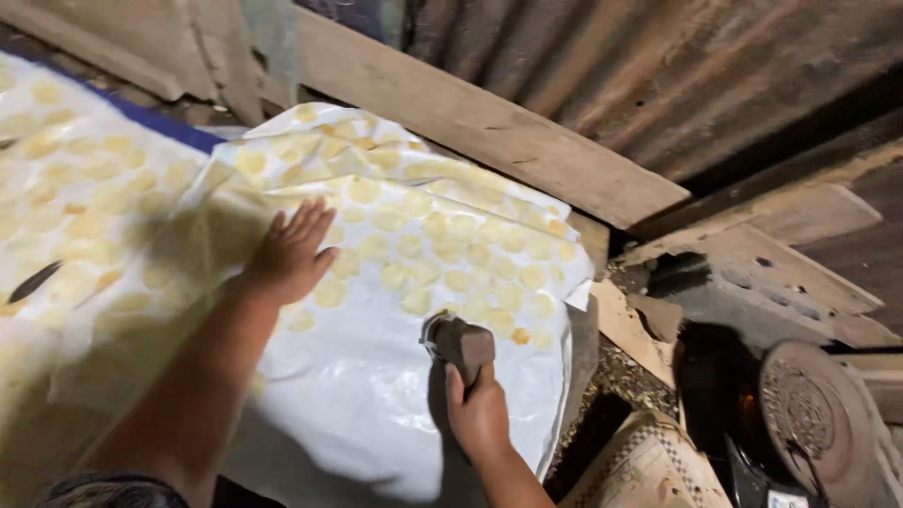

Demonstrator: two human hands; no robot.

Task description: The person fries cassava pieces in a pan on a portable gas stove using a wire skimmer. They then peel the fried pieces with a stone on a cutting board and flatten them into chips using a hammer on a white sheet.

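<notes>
My left hand (290, 252) lies flat with fingers spread on a white sheet (367, 376) covered with several thin round yellow discs (442, 249). My right hand (478, 414) grips the handle of a dark wooden block-shaped tool (458, 341), which rests on the sheet just below the lowest discs. The discs cover the upper half of the sheet; its lower half is bare and shiny.
A second sheet of yellow discs (75, 188) lies to the left. A wooden plank (489, 127) and rusty corrugated metal (677, 75) stand behind. At the lower right sit a round dark metal plate (809, 414), a glowing stove and a patterned bag (649, 466).
</notes>
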